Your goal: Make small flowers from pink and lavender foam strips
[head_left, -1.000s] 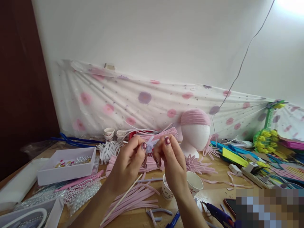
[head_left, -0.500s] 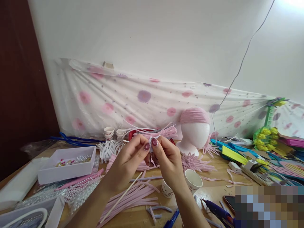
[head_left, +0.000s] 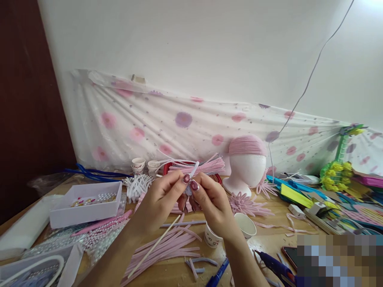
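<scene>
From the head camera, two bare hands are up in the middle, just above the bench (head_left: 271, 239). The left hand (head_left: 160, 201) and the right hand (head_left: 212, 203) are close together, and their thumbs touch at the tips. Both hands are pinched shut on one small foam piece (head_left: 194, 170). It is pale and thin, and a white tip pokes up between the thumbs. The rest of it is hidden by the fingers. The nails are painted dark pink.

A thin wooden stick (head_left: 154, 247) slants down to the left from under the left hand. I cannot tell if that hand holds it.

Under the hands, many pink foam strips (head_left: 175, 245) lie flat on the bench. Two paper cups sit just beside the right wrist: an open paper cup (head_left: 245, 225), and a printed paper cup (head_left: 212, 240) partly hidden by the wrist. A pink foam flower (head_left: 247, 204) lies behind them. A white foam head (head_left: 247, 167) with pink strips on top stands farther back.

On the left sits a white box (head_left: 86, 207) with beads in it. Near the bottom edge lie a blue pen (head_left: 218, 274) and a blue glue gun (head_left: 273, 266). A flowered sheet (head_left: 179, 123) hangs on the wall behind the bench.
</scene>
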{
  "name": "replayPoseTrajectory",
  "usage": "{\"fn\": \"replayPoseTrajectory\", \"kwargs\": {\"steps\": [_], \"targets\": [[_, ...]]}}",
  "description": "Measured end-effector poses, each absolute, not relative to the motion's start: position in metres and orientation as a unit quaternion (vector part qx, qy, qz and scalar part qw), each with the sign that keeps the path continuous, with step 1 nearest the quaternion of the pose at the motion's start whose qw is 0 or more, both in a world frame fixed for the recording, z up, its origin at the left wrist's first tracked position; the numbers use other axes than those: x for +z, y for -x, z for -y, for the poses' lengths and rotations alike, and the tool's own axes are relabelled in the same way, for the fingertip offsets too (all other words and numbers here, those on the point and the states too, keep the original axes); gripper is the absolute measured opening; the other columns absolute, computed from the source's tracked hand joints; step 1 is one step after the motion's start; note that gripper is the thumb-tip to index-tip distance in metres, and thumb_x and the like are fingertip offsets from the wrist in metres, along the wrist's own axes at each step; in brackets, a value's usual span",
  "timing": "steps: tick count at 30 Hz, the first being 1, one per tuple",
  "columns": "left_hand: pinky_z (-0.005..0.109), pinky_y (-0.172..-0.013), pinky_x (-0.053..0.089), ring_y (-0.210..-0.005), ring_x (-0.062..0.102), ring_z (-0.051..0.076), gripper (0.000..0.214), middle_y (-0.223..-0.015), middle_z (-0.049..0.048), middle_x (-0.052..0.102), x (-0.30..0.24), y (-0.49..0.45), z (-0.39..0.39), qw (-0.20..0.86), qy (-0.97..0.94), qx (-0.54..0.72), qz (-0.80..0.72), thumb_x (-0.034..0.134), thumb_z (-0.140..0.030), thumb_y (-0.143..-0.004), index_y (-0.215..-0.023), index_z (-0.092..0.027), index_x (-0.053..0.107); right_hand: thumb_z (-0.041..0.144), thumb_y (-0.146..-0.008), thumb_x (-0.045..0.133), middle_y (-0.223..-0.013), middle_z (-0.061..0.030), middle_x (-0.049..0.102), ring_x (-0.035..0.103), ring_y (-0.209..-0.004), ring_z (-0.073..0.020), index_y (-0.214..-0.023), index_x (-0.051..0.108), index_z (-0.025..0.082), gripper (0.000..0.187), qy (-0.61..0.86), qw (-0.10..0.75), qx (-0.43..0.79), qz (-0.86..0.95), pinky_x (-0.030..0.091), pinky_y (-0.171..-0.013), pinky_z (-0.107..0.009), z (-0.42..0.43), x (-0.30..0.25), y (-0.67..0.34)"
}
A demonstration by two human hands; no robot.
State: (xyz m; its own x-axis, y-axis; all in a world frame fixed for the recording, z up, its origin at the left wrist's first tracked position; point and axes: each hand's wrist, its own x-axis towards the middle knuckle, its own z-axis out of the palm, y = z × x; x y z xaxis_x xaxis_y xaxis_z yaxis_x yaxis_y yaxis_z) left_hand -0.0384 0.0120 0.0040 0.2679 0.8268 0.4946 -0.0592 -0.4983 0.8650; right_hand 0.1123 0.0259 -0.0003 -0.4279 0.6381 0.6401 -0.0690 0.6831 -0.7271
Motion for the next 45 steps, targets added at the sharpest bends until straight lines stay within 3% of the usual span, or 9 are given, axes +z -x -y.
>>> {"fn": "replayPoseTrajectory", "kwargs": {"steps": [3, 8, 14, 19, 22, 28, 36, 45], "targets": [[0.022, -0.049, 0.031, -0.051, 0.034, 0.009, 0.036, -0.057, -0.0068, 0.036, 0.001, 0.037, -0.012, 0.365, -0.685, 0.548, -0.312, 0.043, -0.043, -0.097, -0.069, -0.020, 0.042, 0.039, -0.099, 0.046, -0.059, 0.0052, 0.039, 0.034, -0.050, -0.0092, -0.072, 0.044, 0.020, 0.033, 0.210, 0.523, 0.367, 0.740, 0.030, -0.048, -0.023, -0.026, -0.003, -0.109], [0.021, -0.046, 0.028, -0.051, 0.031, 0.009, 0.036, -0.057, -0.0069, 0.033, -0.007, 0.030, -0.014, 0.285, -0.670, 0.597, -0.338, 0.042, -0.040, -0.097, -0.068, -0.021, 0.038, 0.036, -0.100, 0.043, -0.062, 0.0045, 0.040, 0.034, -0.055, -0.0097, -0.070, 0.041, 0.020, 0.034, 0.251, 0.601, 0.247, 0.717, 0.030, -0.052, -0.023, -0.020, -0.007, -0.094], [0.016, -0.041, 0.032, -0.046, 0.033, 0.007, 0.034, -0.054, -0.0082, 0.035, -0.006, 0.028, -0.013, 0.398, -0.622, 0.599, -0.309, 0.044, -0.044, -0.096, -0.071, -0.020, 0.042, 0.028, -0.103, 0.036, -0.069, 0.0028, 0.046, 0.039, -0.059, -0.0109, -0.078, 0.042, 0.021, 0.026, 0.264, 0.569, 0.210, 0.750, 0.033, -0.057, -0.025, -0.018, -0.010, -0.093], [0.018, -0.039, 0.043, -0.041, 0.037, 0.008, 0.032, -0.050, -0.0093, 0.034, 0.000, 0.032, -0.013, 0.486, -0.604, 0.575, -0.260, 0.049, -0.046, -0.093, -0.075, -0.020, 0.049, 0.036, -0.102, 0.039, -0.067, 0.0032, 0.044, 0.042, -0.056, -0.0105, -0.081, 0.046, 0.020, 0.027, 0.221, 0.553, 0.323, 0.735, 0.038, -0.053, -0.023, -0.020, -0.010, -0.095], [0.018, -0.038, 0.041, -0.040, 0.035, 0.007, 0.032, -0.050, -0.0090, 0.034, 0.001, 0.032, -0.013, 0.479, -0.601, 0.583, -0.263, 0.049, -0.045, -0.094, -0.074, -0.020, 0.049, 0.041, -0.101, 0.040, -0.065, 0.0044, 0.039, 0.039, -0.052, -0.0097, -0.078, 0.044, 0.021, 0.031, 0.193, 0.559, 0.418, 0.690, 0.037, -0.049, -0.022, -0.021, -0.012, -0.092], [0.017, -0.043, 0.034, -0.050, 0.035, 0.008, 0.036, -0.057, -0.0059, 0.038, -0.003, 0.031, -0.010, 0.333, -0.641, 0.617, -0.314, 0.049, -0.041, -0.094, -0.066, -0.020, 0.042, 0.038, -0.099, 0.046, -0.061, 0.0038, 0.040, 0.036, -0.054, -0.0097, -0.068, 0.042, 0.020, 0.036, 0.211, 0.611, 0.314, 0.695, 0.034, -0.051, -0.022, -0.019, -0.013, -0.086], [0.018, -0.036, 0.040, -0.038, 0.048, 0.009, 0.038, -0.046, -0.0084, 0.037, 0.004, 0.039, -0.007, 0.556, -0.603, 0.531, -0.213, 0.053, -0.049, -0.092, -0.068, -0.020, 0.048, 0.039, -0.097, 0.048, -0.053, 0.0029, 0.047, 0.046, -0.043, -0.0096, -0.066, 0.046, 0.020, 0.037, 0.156, 0.545, 0.407, 0.716, 0.036, -0.042, -0.021, -0.013, -0.004, -0.097], [0.019, -0.041, 0.045, -0.040, 0.047, 0.008, 0.038, -0.049, -0.0072, 0.043, 0.007, 0.044, -0.011, 0.490, -0.628, 0.550, -0.252, 0.053, -0.049, -0.091, -0.069, -0.019, 0.049, 0.042, -0.099, 0.045, -0.063, 0.0011, 0.049, 0.047, -0.057, -0.0117, -0.072, 0.049, 0.019, 0.036, 0.187, 0.541, 0.428, 0.699, 0.042, -0.054, -0.023, -0.018, -0.009, -0.094]]}}
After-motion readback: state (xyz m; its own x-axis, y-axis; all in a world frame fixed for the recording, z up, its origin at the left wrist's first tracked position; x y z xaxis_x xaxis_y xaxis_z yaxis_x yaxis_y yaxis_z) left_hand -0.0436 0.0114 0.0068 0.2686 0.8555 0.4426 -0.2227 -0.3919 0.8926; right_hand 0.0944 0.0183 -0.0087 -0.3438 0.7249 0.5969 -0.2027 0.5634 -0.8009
